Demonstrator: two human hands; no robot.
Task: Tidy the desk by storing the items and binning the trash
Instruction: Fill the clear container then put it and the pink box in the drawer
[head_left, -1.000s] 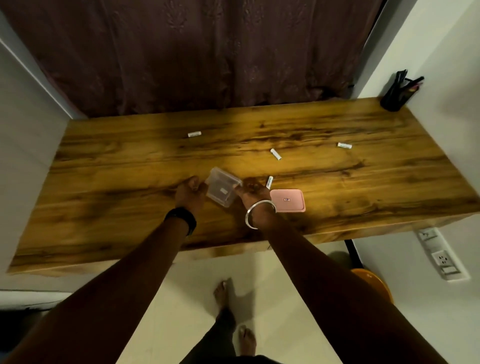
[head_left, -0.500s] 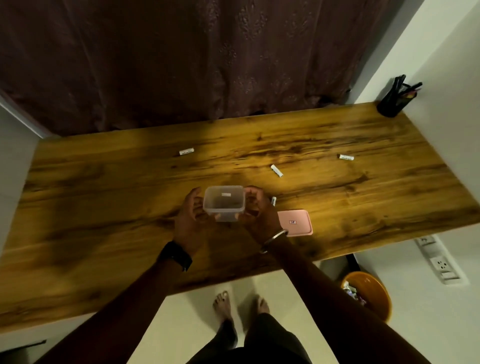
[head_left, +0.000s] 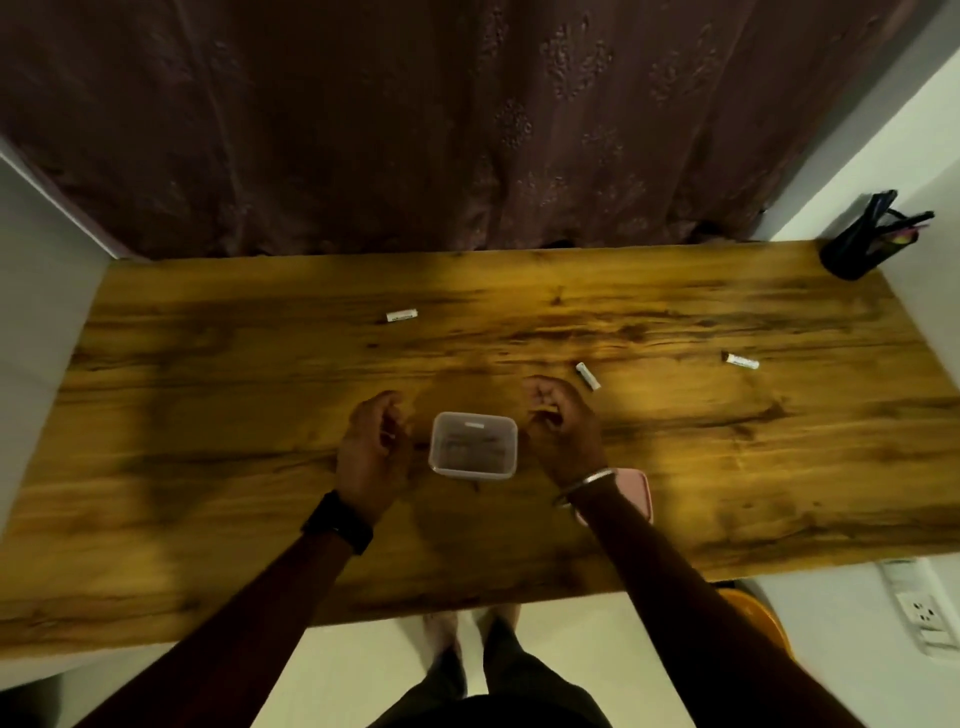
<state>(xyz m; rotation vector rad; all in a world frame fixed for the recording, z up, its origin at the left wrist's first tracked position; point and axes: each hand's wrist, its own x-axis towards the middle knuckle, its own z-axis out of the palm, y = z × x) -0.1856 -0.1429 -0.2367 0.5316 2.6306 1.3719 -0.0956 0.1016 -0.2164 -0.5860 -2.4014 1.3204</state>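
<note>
A clear plastic box (head_left: 472, 445) stands upright and lidless on the wooden desk (head_left: 208, 415), between my hands. My left hand (head_left: 373, 451) hovers just left of it, fingers apart, holding nothing. My right hand (head_left: 563, 428) is just right of it, fingers loosely curled and empty. The pink lid (head_left: 636, 491) lies behind my right wrist, mostly hidden. Three small white batteries lie loose: one at the far left (head_left: 401, 315), one beside my right hand (head_left: 588, 375), one further right (head_left: 740, 360).
A black pen holder (head_left: 860, 244) with pens stands at the desk's far right corner. An orange bin (head_left: 753, 618) sits on the floor under the desk's right front edge. A dark curtain hangs behind the desk. White walls flank both ends.
Both hands held the clear box above the desk; it now rests on the desk and both hands have let go and moved slightly apart.
</note>
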